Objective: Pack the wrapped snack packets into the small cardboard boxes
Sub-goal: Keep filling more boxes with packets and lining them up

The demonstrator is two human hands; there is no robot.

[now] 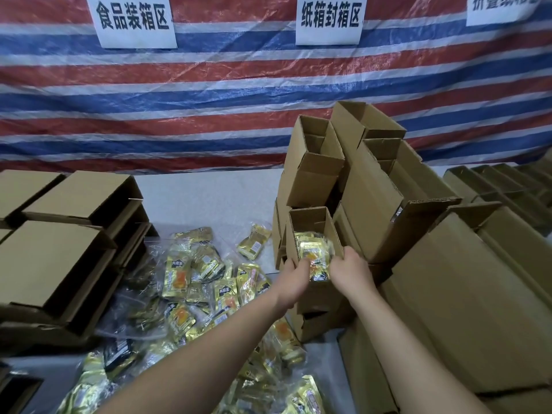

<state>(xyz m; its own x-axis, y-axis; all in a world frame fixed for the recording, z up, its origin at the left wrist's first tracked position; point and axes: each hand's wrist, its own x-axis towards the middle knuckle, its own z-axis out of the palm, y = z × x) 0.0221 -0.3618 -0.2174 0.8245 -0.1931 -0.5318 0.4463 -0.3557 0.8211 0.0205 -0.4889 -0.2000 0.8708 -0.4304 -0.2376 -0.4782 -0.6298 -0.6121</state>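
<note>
A small open cardboard box (310, 222) lies at the middle right, its mouth facing me, with gold wrapped snack packets (313, 252) bunched in the opening. My left hand (294, 279) grips the box's left edge, its fingers curled against the packets. My right hand (351, 268) grips the right side of the opening and touches the packets. Several more gold and black packets (191, 282) lie loose on the table to the left and near me.
Open empty boxes (373, 174) are piled behind and to the right of the one I hold. Closed boxes (50, 255) are stacked at the left, and large cartons (466, 300) fill the right. A striped tarp (209, 94) with paper signs hangs behind the table.
</note>
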